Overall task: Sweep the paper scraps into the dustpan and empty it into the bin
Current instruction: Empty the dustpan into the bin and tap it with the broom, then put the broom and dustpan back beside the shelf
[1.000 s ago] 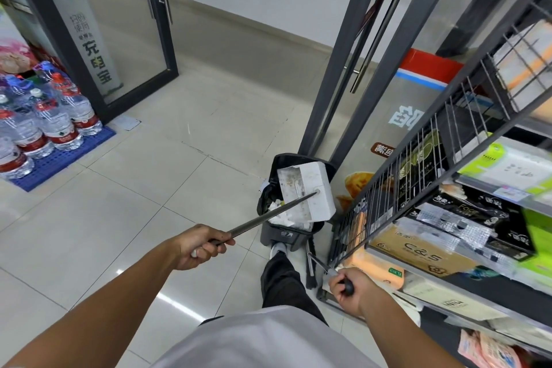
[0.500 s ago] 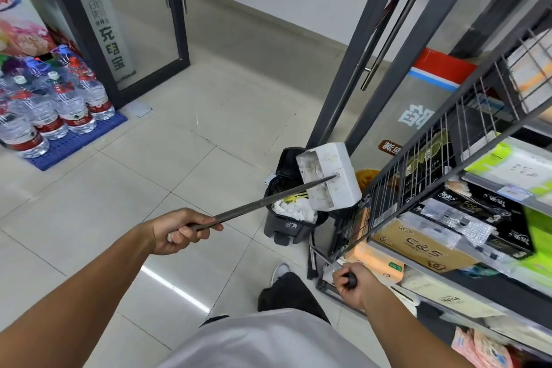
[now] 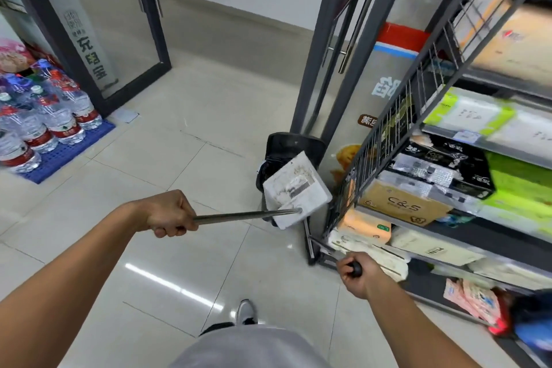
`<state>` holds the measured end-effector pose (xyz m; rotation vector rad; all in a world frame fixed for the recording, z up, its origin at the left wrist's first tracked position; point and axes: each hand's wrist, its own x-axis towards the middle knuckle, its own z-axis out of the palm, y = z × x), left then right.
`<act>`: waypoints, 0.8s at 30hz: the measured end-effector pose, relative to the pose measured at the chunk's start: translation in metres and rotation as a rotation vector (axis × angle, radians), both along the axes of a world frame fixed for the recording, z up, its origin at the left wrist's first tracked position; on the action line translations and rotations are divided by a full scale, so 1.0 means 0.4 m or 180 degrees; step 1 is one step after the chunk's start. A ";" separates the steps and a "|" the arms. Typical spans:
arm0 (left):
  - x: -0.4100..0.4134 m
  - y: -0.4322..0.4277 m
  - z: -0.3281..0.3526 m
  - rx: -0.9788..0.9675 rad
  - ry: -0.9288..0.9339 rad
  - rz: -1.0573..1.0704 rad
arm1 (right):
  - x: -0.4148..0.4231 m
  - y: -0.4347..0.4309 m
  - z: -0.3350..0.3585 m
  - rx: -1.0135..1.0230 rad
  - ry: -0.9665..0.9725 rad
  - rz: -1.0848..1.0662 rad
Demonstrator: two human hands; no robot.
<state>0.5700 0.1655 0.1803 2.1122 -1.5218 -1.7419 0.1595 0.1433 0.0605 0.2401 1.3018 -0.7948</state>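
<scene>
Here the left hand (image 3: 167, 213) is fisted tight round the metal handle (image 3: 239, 216) of the dustpan (image 3: 295, 191), and the right hand (image 3: 357, 273) is closed on a black knob, seemingly the top of the broom (image 3: 309, 245), whose lower part runs down beside the shelf (image 3: 388, 134). The handle's long axis lies almost level, running from the fist out to the right toward the shelf. At its far end the white pan hangs in the air over the black bin (image 3: 294, 143), hiding most of the opening; its inner face is turned up toward the camera, and I cannot tell which way its mouth points. No scraps show in it, so it looks already emptied.

The risks are modest. The pan sits just beside the shelf's wire side, so a careless swing could knock it or catch the bin's liner and tip the bin. Any scrap left clinging could drop onto the floor (image 3: 185, 158) if the pan swings clear of the rim too soon.
</scene>
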 end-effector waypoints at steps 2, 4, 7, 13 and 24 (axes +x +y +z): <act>0.011 0.009 -0.007 0.0006 -0.0242 0.0104 | -0.007 0.003 0.018 -0.0072 -0.0015 0.0082; -0.010 0.030 -0.019 0.0036 -0.0423 0.0043 | -0.020 0.036 0.030 -0.0104 0.0030 0.0000; -0.077 0.085 -0.064 0.0230 -0.0703 -0.0080 | -0.050 0.152 0.069 -0.0004 -0.0151 -0.0145; -0.200 0.149 -0.159 0.0646 -0.1170 -0.0365 | -0.085 0.258 0.144 0.0092 -0.0036 -0.0451; -0.495 0.021 -0.327 0.0732 -0.0887 -0.0846 | -0.237 0.271 0.212 0.0220 0.0396 -0.0581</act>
